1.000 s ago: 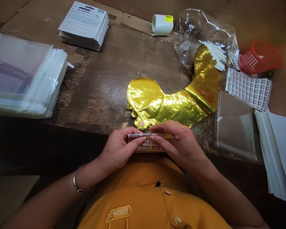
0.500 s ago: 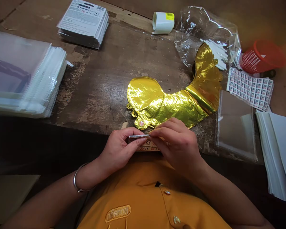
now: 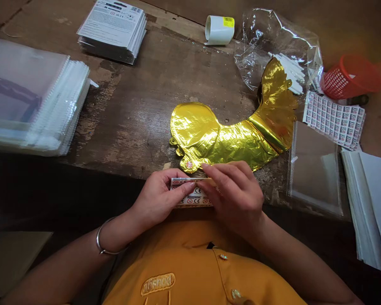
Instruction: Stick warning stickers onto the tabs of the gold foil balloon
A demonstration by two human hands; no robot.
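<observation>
with our left hand [image 3: 155,195] we pinch a printed sticker sheet [image 3: 195,200] by the near edge of the table [image 3: 222,84], just below the gold foil balloon [image 3: 231,142]. our right hand [image 3: 239,190] bends over the sheet's right end; whether it grips, we cannot tell.

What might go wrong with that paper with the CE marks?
The printed sheet might crease or tear, because the left hand pinches it while the right hand is close against it. The crinkly gold foil lies just beyond both hands, so a knuckle could perhaps bump it.
</observation>
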